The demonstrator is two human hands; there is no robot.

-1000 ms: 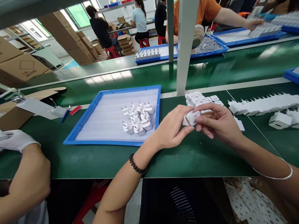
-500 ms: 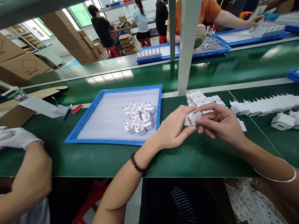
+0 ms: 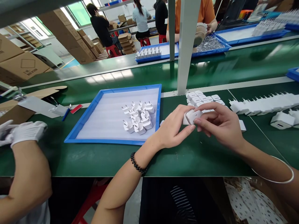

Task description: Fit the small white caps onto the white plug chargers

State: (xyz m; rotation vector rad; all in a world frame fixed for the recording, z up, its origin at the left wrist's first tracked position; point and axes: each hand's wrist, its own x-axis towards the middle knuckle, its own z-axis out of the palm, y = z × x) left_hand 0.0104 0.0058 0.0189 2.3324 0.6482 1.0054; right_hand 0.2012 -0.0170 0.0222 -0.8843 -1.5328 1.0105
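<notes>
Hands — left hand [image 3: 174,129], right hand [image 3: 219,124] — pinch white charger [image 3: 192,116] over green bench [image 3: 105,158], cartons [image 3: 23,65] behind.

A blue tray [image 3: 93,109] lined with white foam holds a cluster of white plug adapters [image 3: 137,117] on the green bench [image 3: 98,157], with a co-worker's white-gloved hand [image 3: 24,132] at left, cardboard boxes [image 3: 22,67] behind and a white post [image 3: 185,46] upright.

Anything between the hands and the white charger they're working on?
Nothing visible. Left hand and right hand both already grip the white charger directly, held just above the green table.
</notes>
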